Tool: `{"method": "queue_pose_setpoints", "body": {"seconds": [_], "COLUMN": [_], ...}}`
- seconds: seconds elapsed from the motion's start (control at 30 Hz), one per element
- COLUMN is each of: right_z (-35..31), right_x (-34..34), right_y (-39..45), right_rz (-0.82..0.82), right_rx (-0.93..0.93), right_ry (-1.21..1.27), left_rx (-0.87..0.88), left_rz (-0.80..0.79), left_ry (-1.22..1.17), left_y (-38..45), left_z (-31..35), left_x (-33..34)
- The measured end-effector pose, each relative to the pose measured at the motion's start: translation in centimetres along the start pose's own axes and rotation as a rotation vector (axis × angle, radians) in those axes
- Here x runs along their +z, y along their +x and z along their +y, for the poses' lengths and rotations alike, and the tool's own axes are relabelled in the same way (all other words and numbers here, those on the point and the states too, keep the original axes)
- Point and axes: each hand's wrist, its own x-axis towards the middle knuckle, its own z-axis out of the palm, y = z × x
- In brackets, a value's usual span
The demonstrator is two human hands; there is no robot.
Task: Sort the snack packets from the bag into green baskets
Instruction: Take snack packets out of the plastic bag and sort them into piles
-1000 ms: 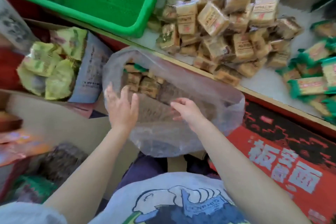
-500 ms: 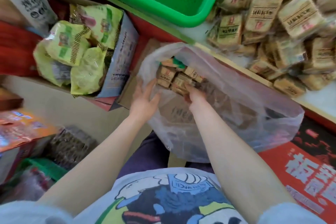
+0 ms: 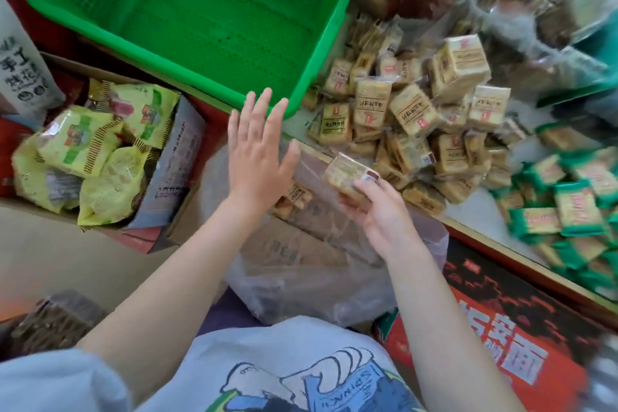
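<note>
A clear plastic bag (image 3: 311, 274) of brown snack packets lies on my lap. My right hand (image 3: 381, 211) holds one tan snack packet (image 3: 347, 174) lifted above the bag's mouth. My left hand (image 3: 257, 150) is raised flat with its fingers spread, just below the near corner of the green basket (image 3: 200, 17), holding nothing. The basket's mesh floor shows no packets. More brown packets (image 3: 294, 197) show through the bag between my hands.
A heap of tan packets (image 3: 414, 117) covers the white counter right of the basket, with green-wrapped packets (image 3: 568, 204) further right. A cardboard box of yellow-green packets (image 3: 100, 150) stands at the left. A red printed carton (image 3: 495, 344) lies at lower right.
My right hand has come out of the bag with a tan packet. My left hand left the bag's mouth and rose towards the basket's corner. The view tilted up.
</note>
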Motion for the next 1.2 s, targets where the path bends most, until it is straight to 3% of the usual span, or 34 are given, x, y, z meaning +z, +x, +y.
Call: {"method": "queue_pose_setpoints", "body": {"seconds": [0.17,0.37,0.53,0.77,1.0,1.2], "right_z": [-8.2,-9.7,-3.4,11.0,14.6,16.6], "right_x": [2.1,3.3,2.8,2.9,4.8,4.7], "right_y": [2.4,4.6,3.1,5.8,10.9,11.8], "right_rz": [0.068,0.196,0.244,0.315,0.315,0.313], "right_rx": [-0.268,-0.216,-0.186,0.242,0.269,0.253], "right_ry": [0.16,0.022,-0.098,-0.073,0.047,-0.033], "left_rx": [0.043,0.155,0.195,0.218,0.25,0.246], "left_rz": [-0.228,-0.254,-0.256,-0.18,-0.125,-0.149], "left_ry": [0.261,0.412,0.477,0.444,0.442,0.441], "left_y": [6.9,8.7,8.9,8.5,8.6,8.5], "left_z": [-0.3,-2.2,-2.3,-3.2,-3.5,-3.7], "left_x": [0.0,-0.3,-0.3,0.8,1.2,1.3]}}
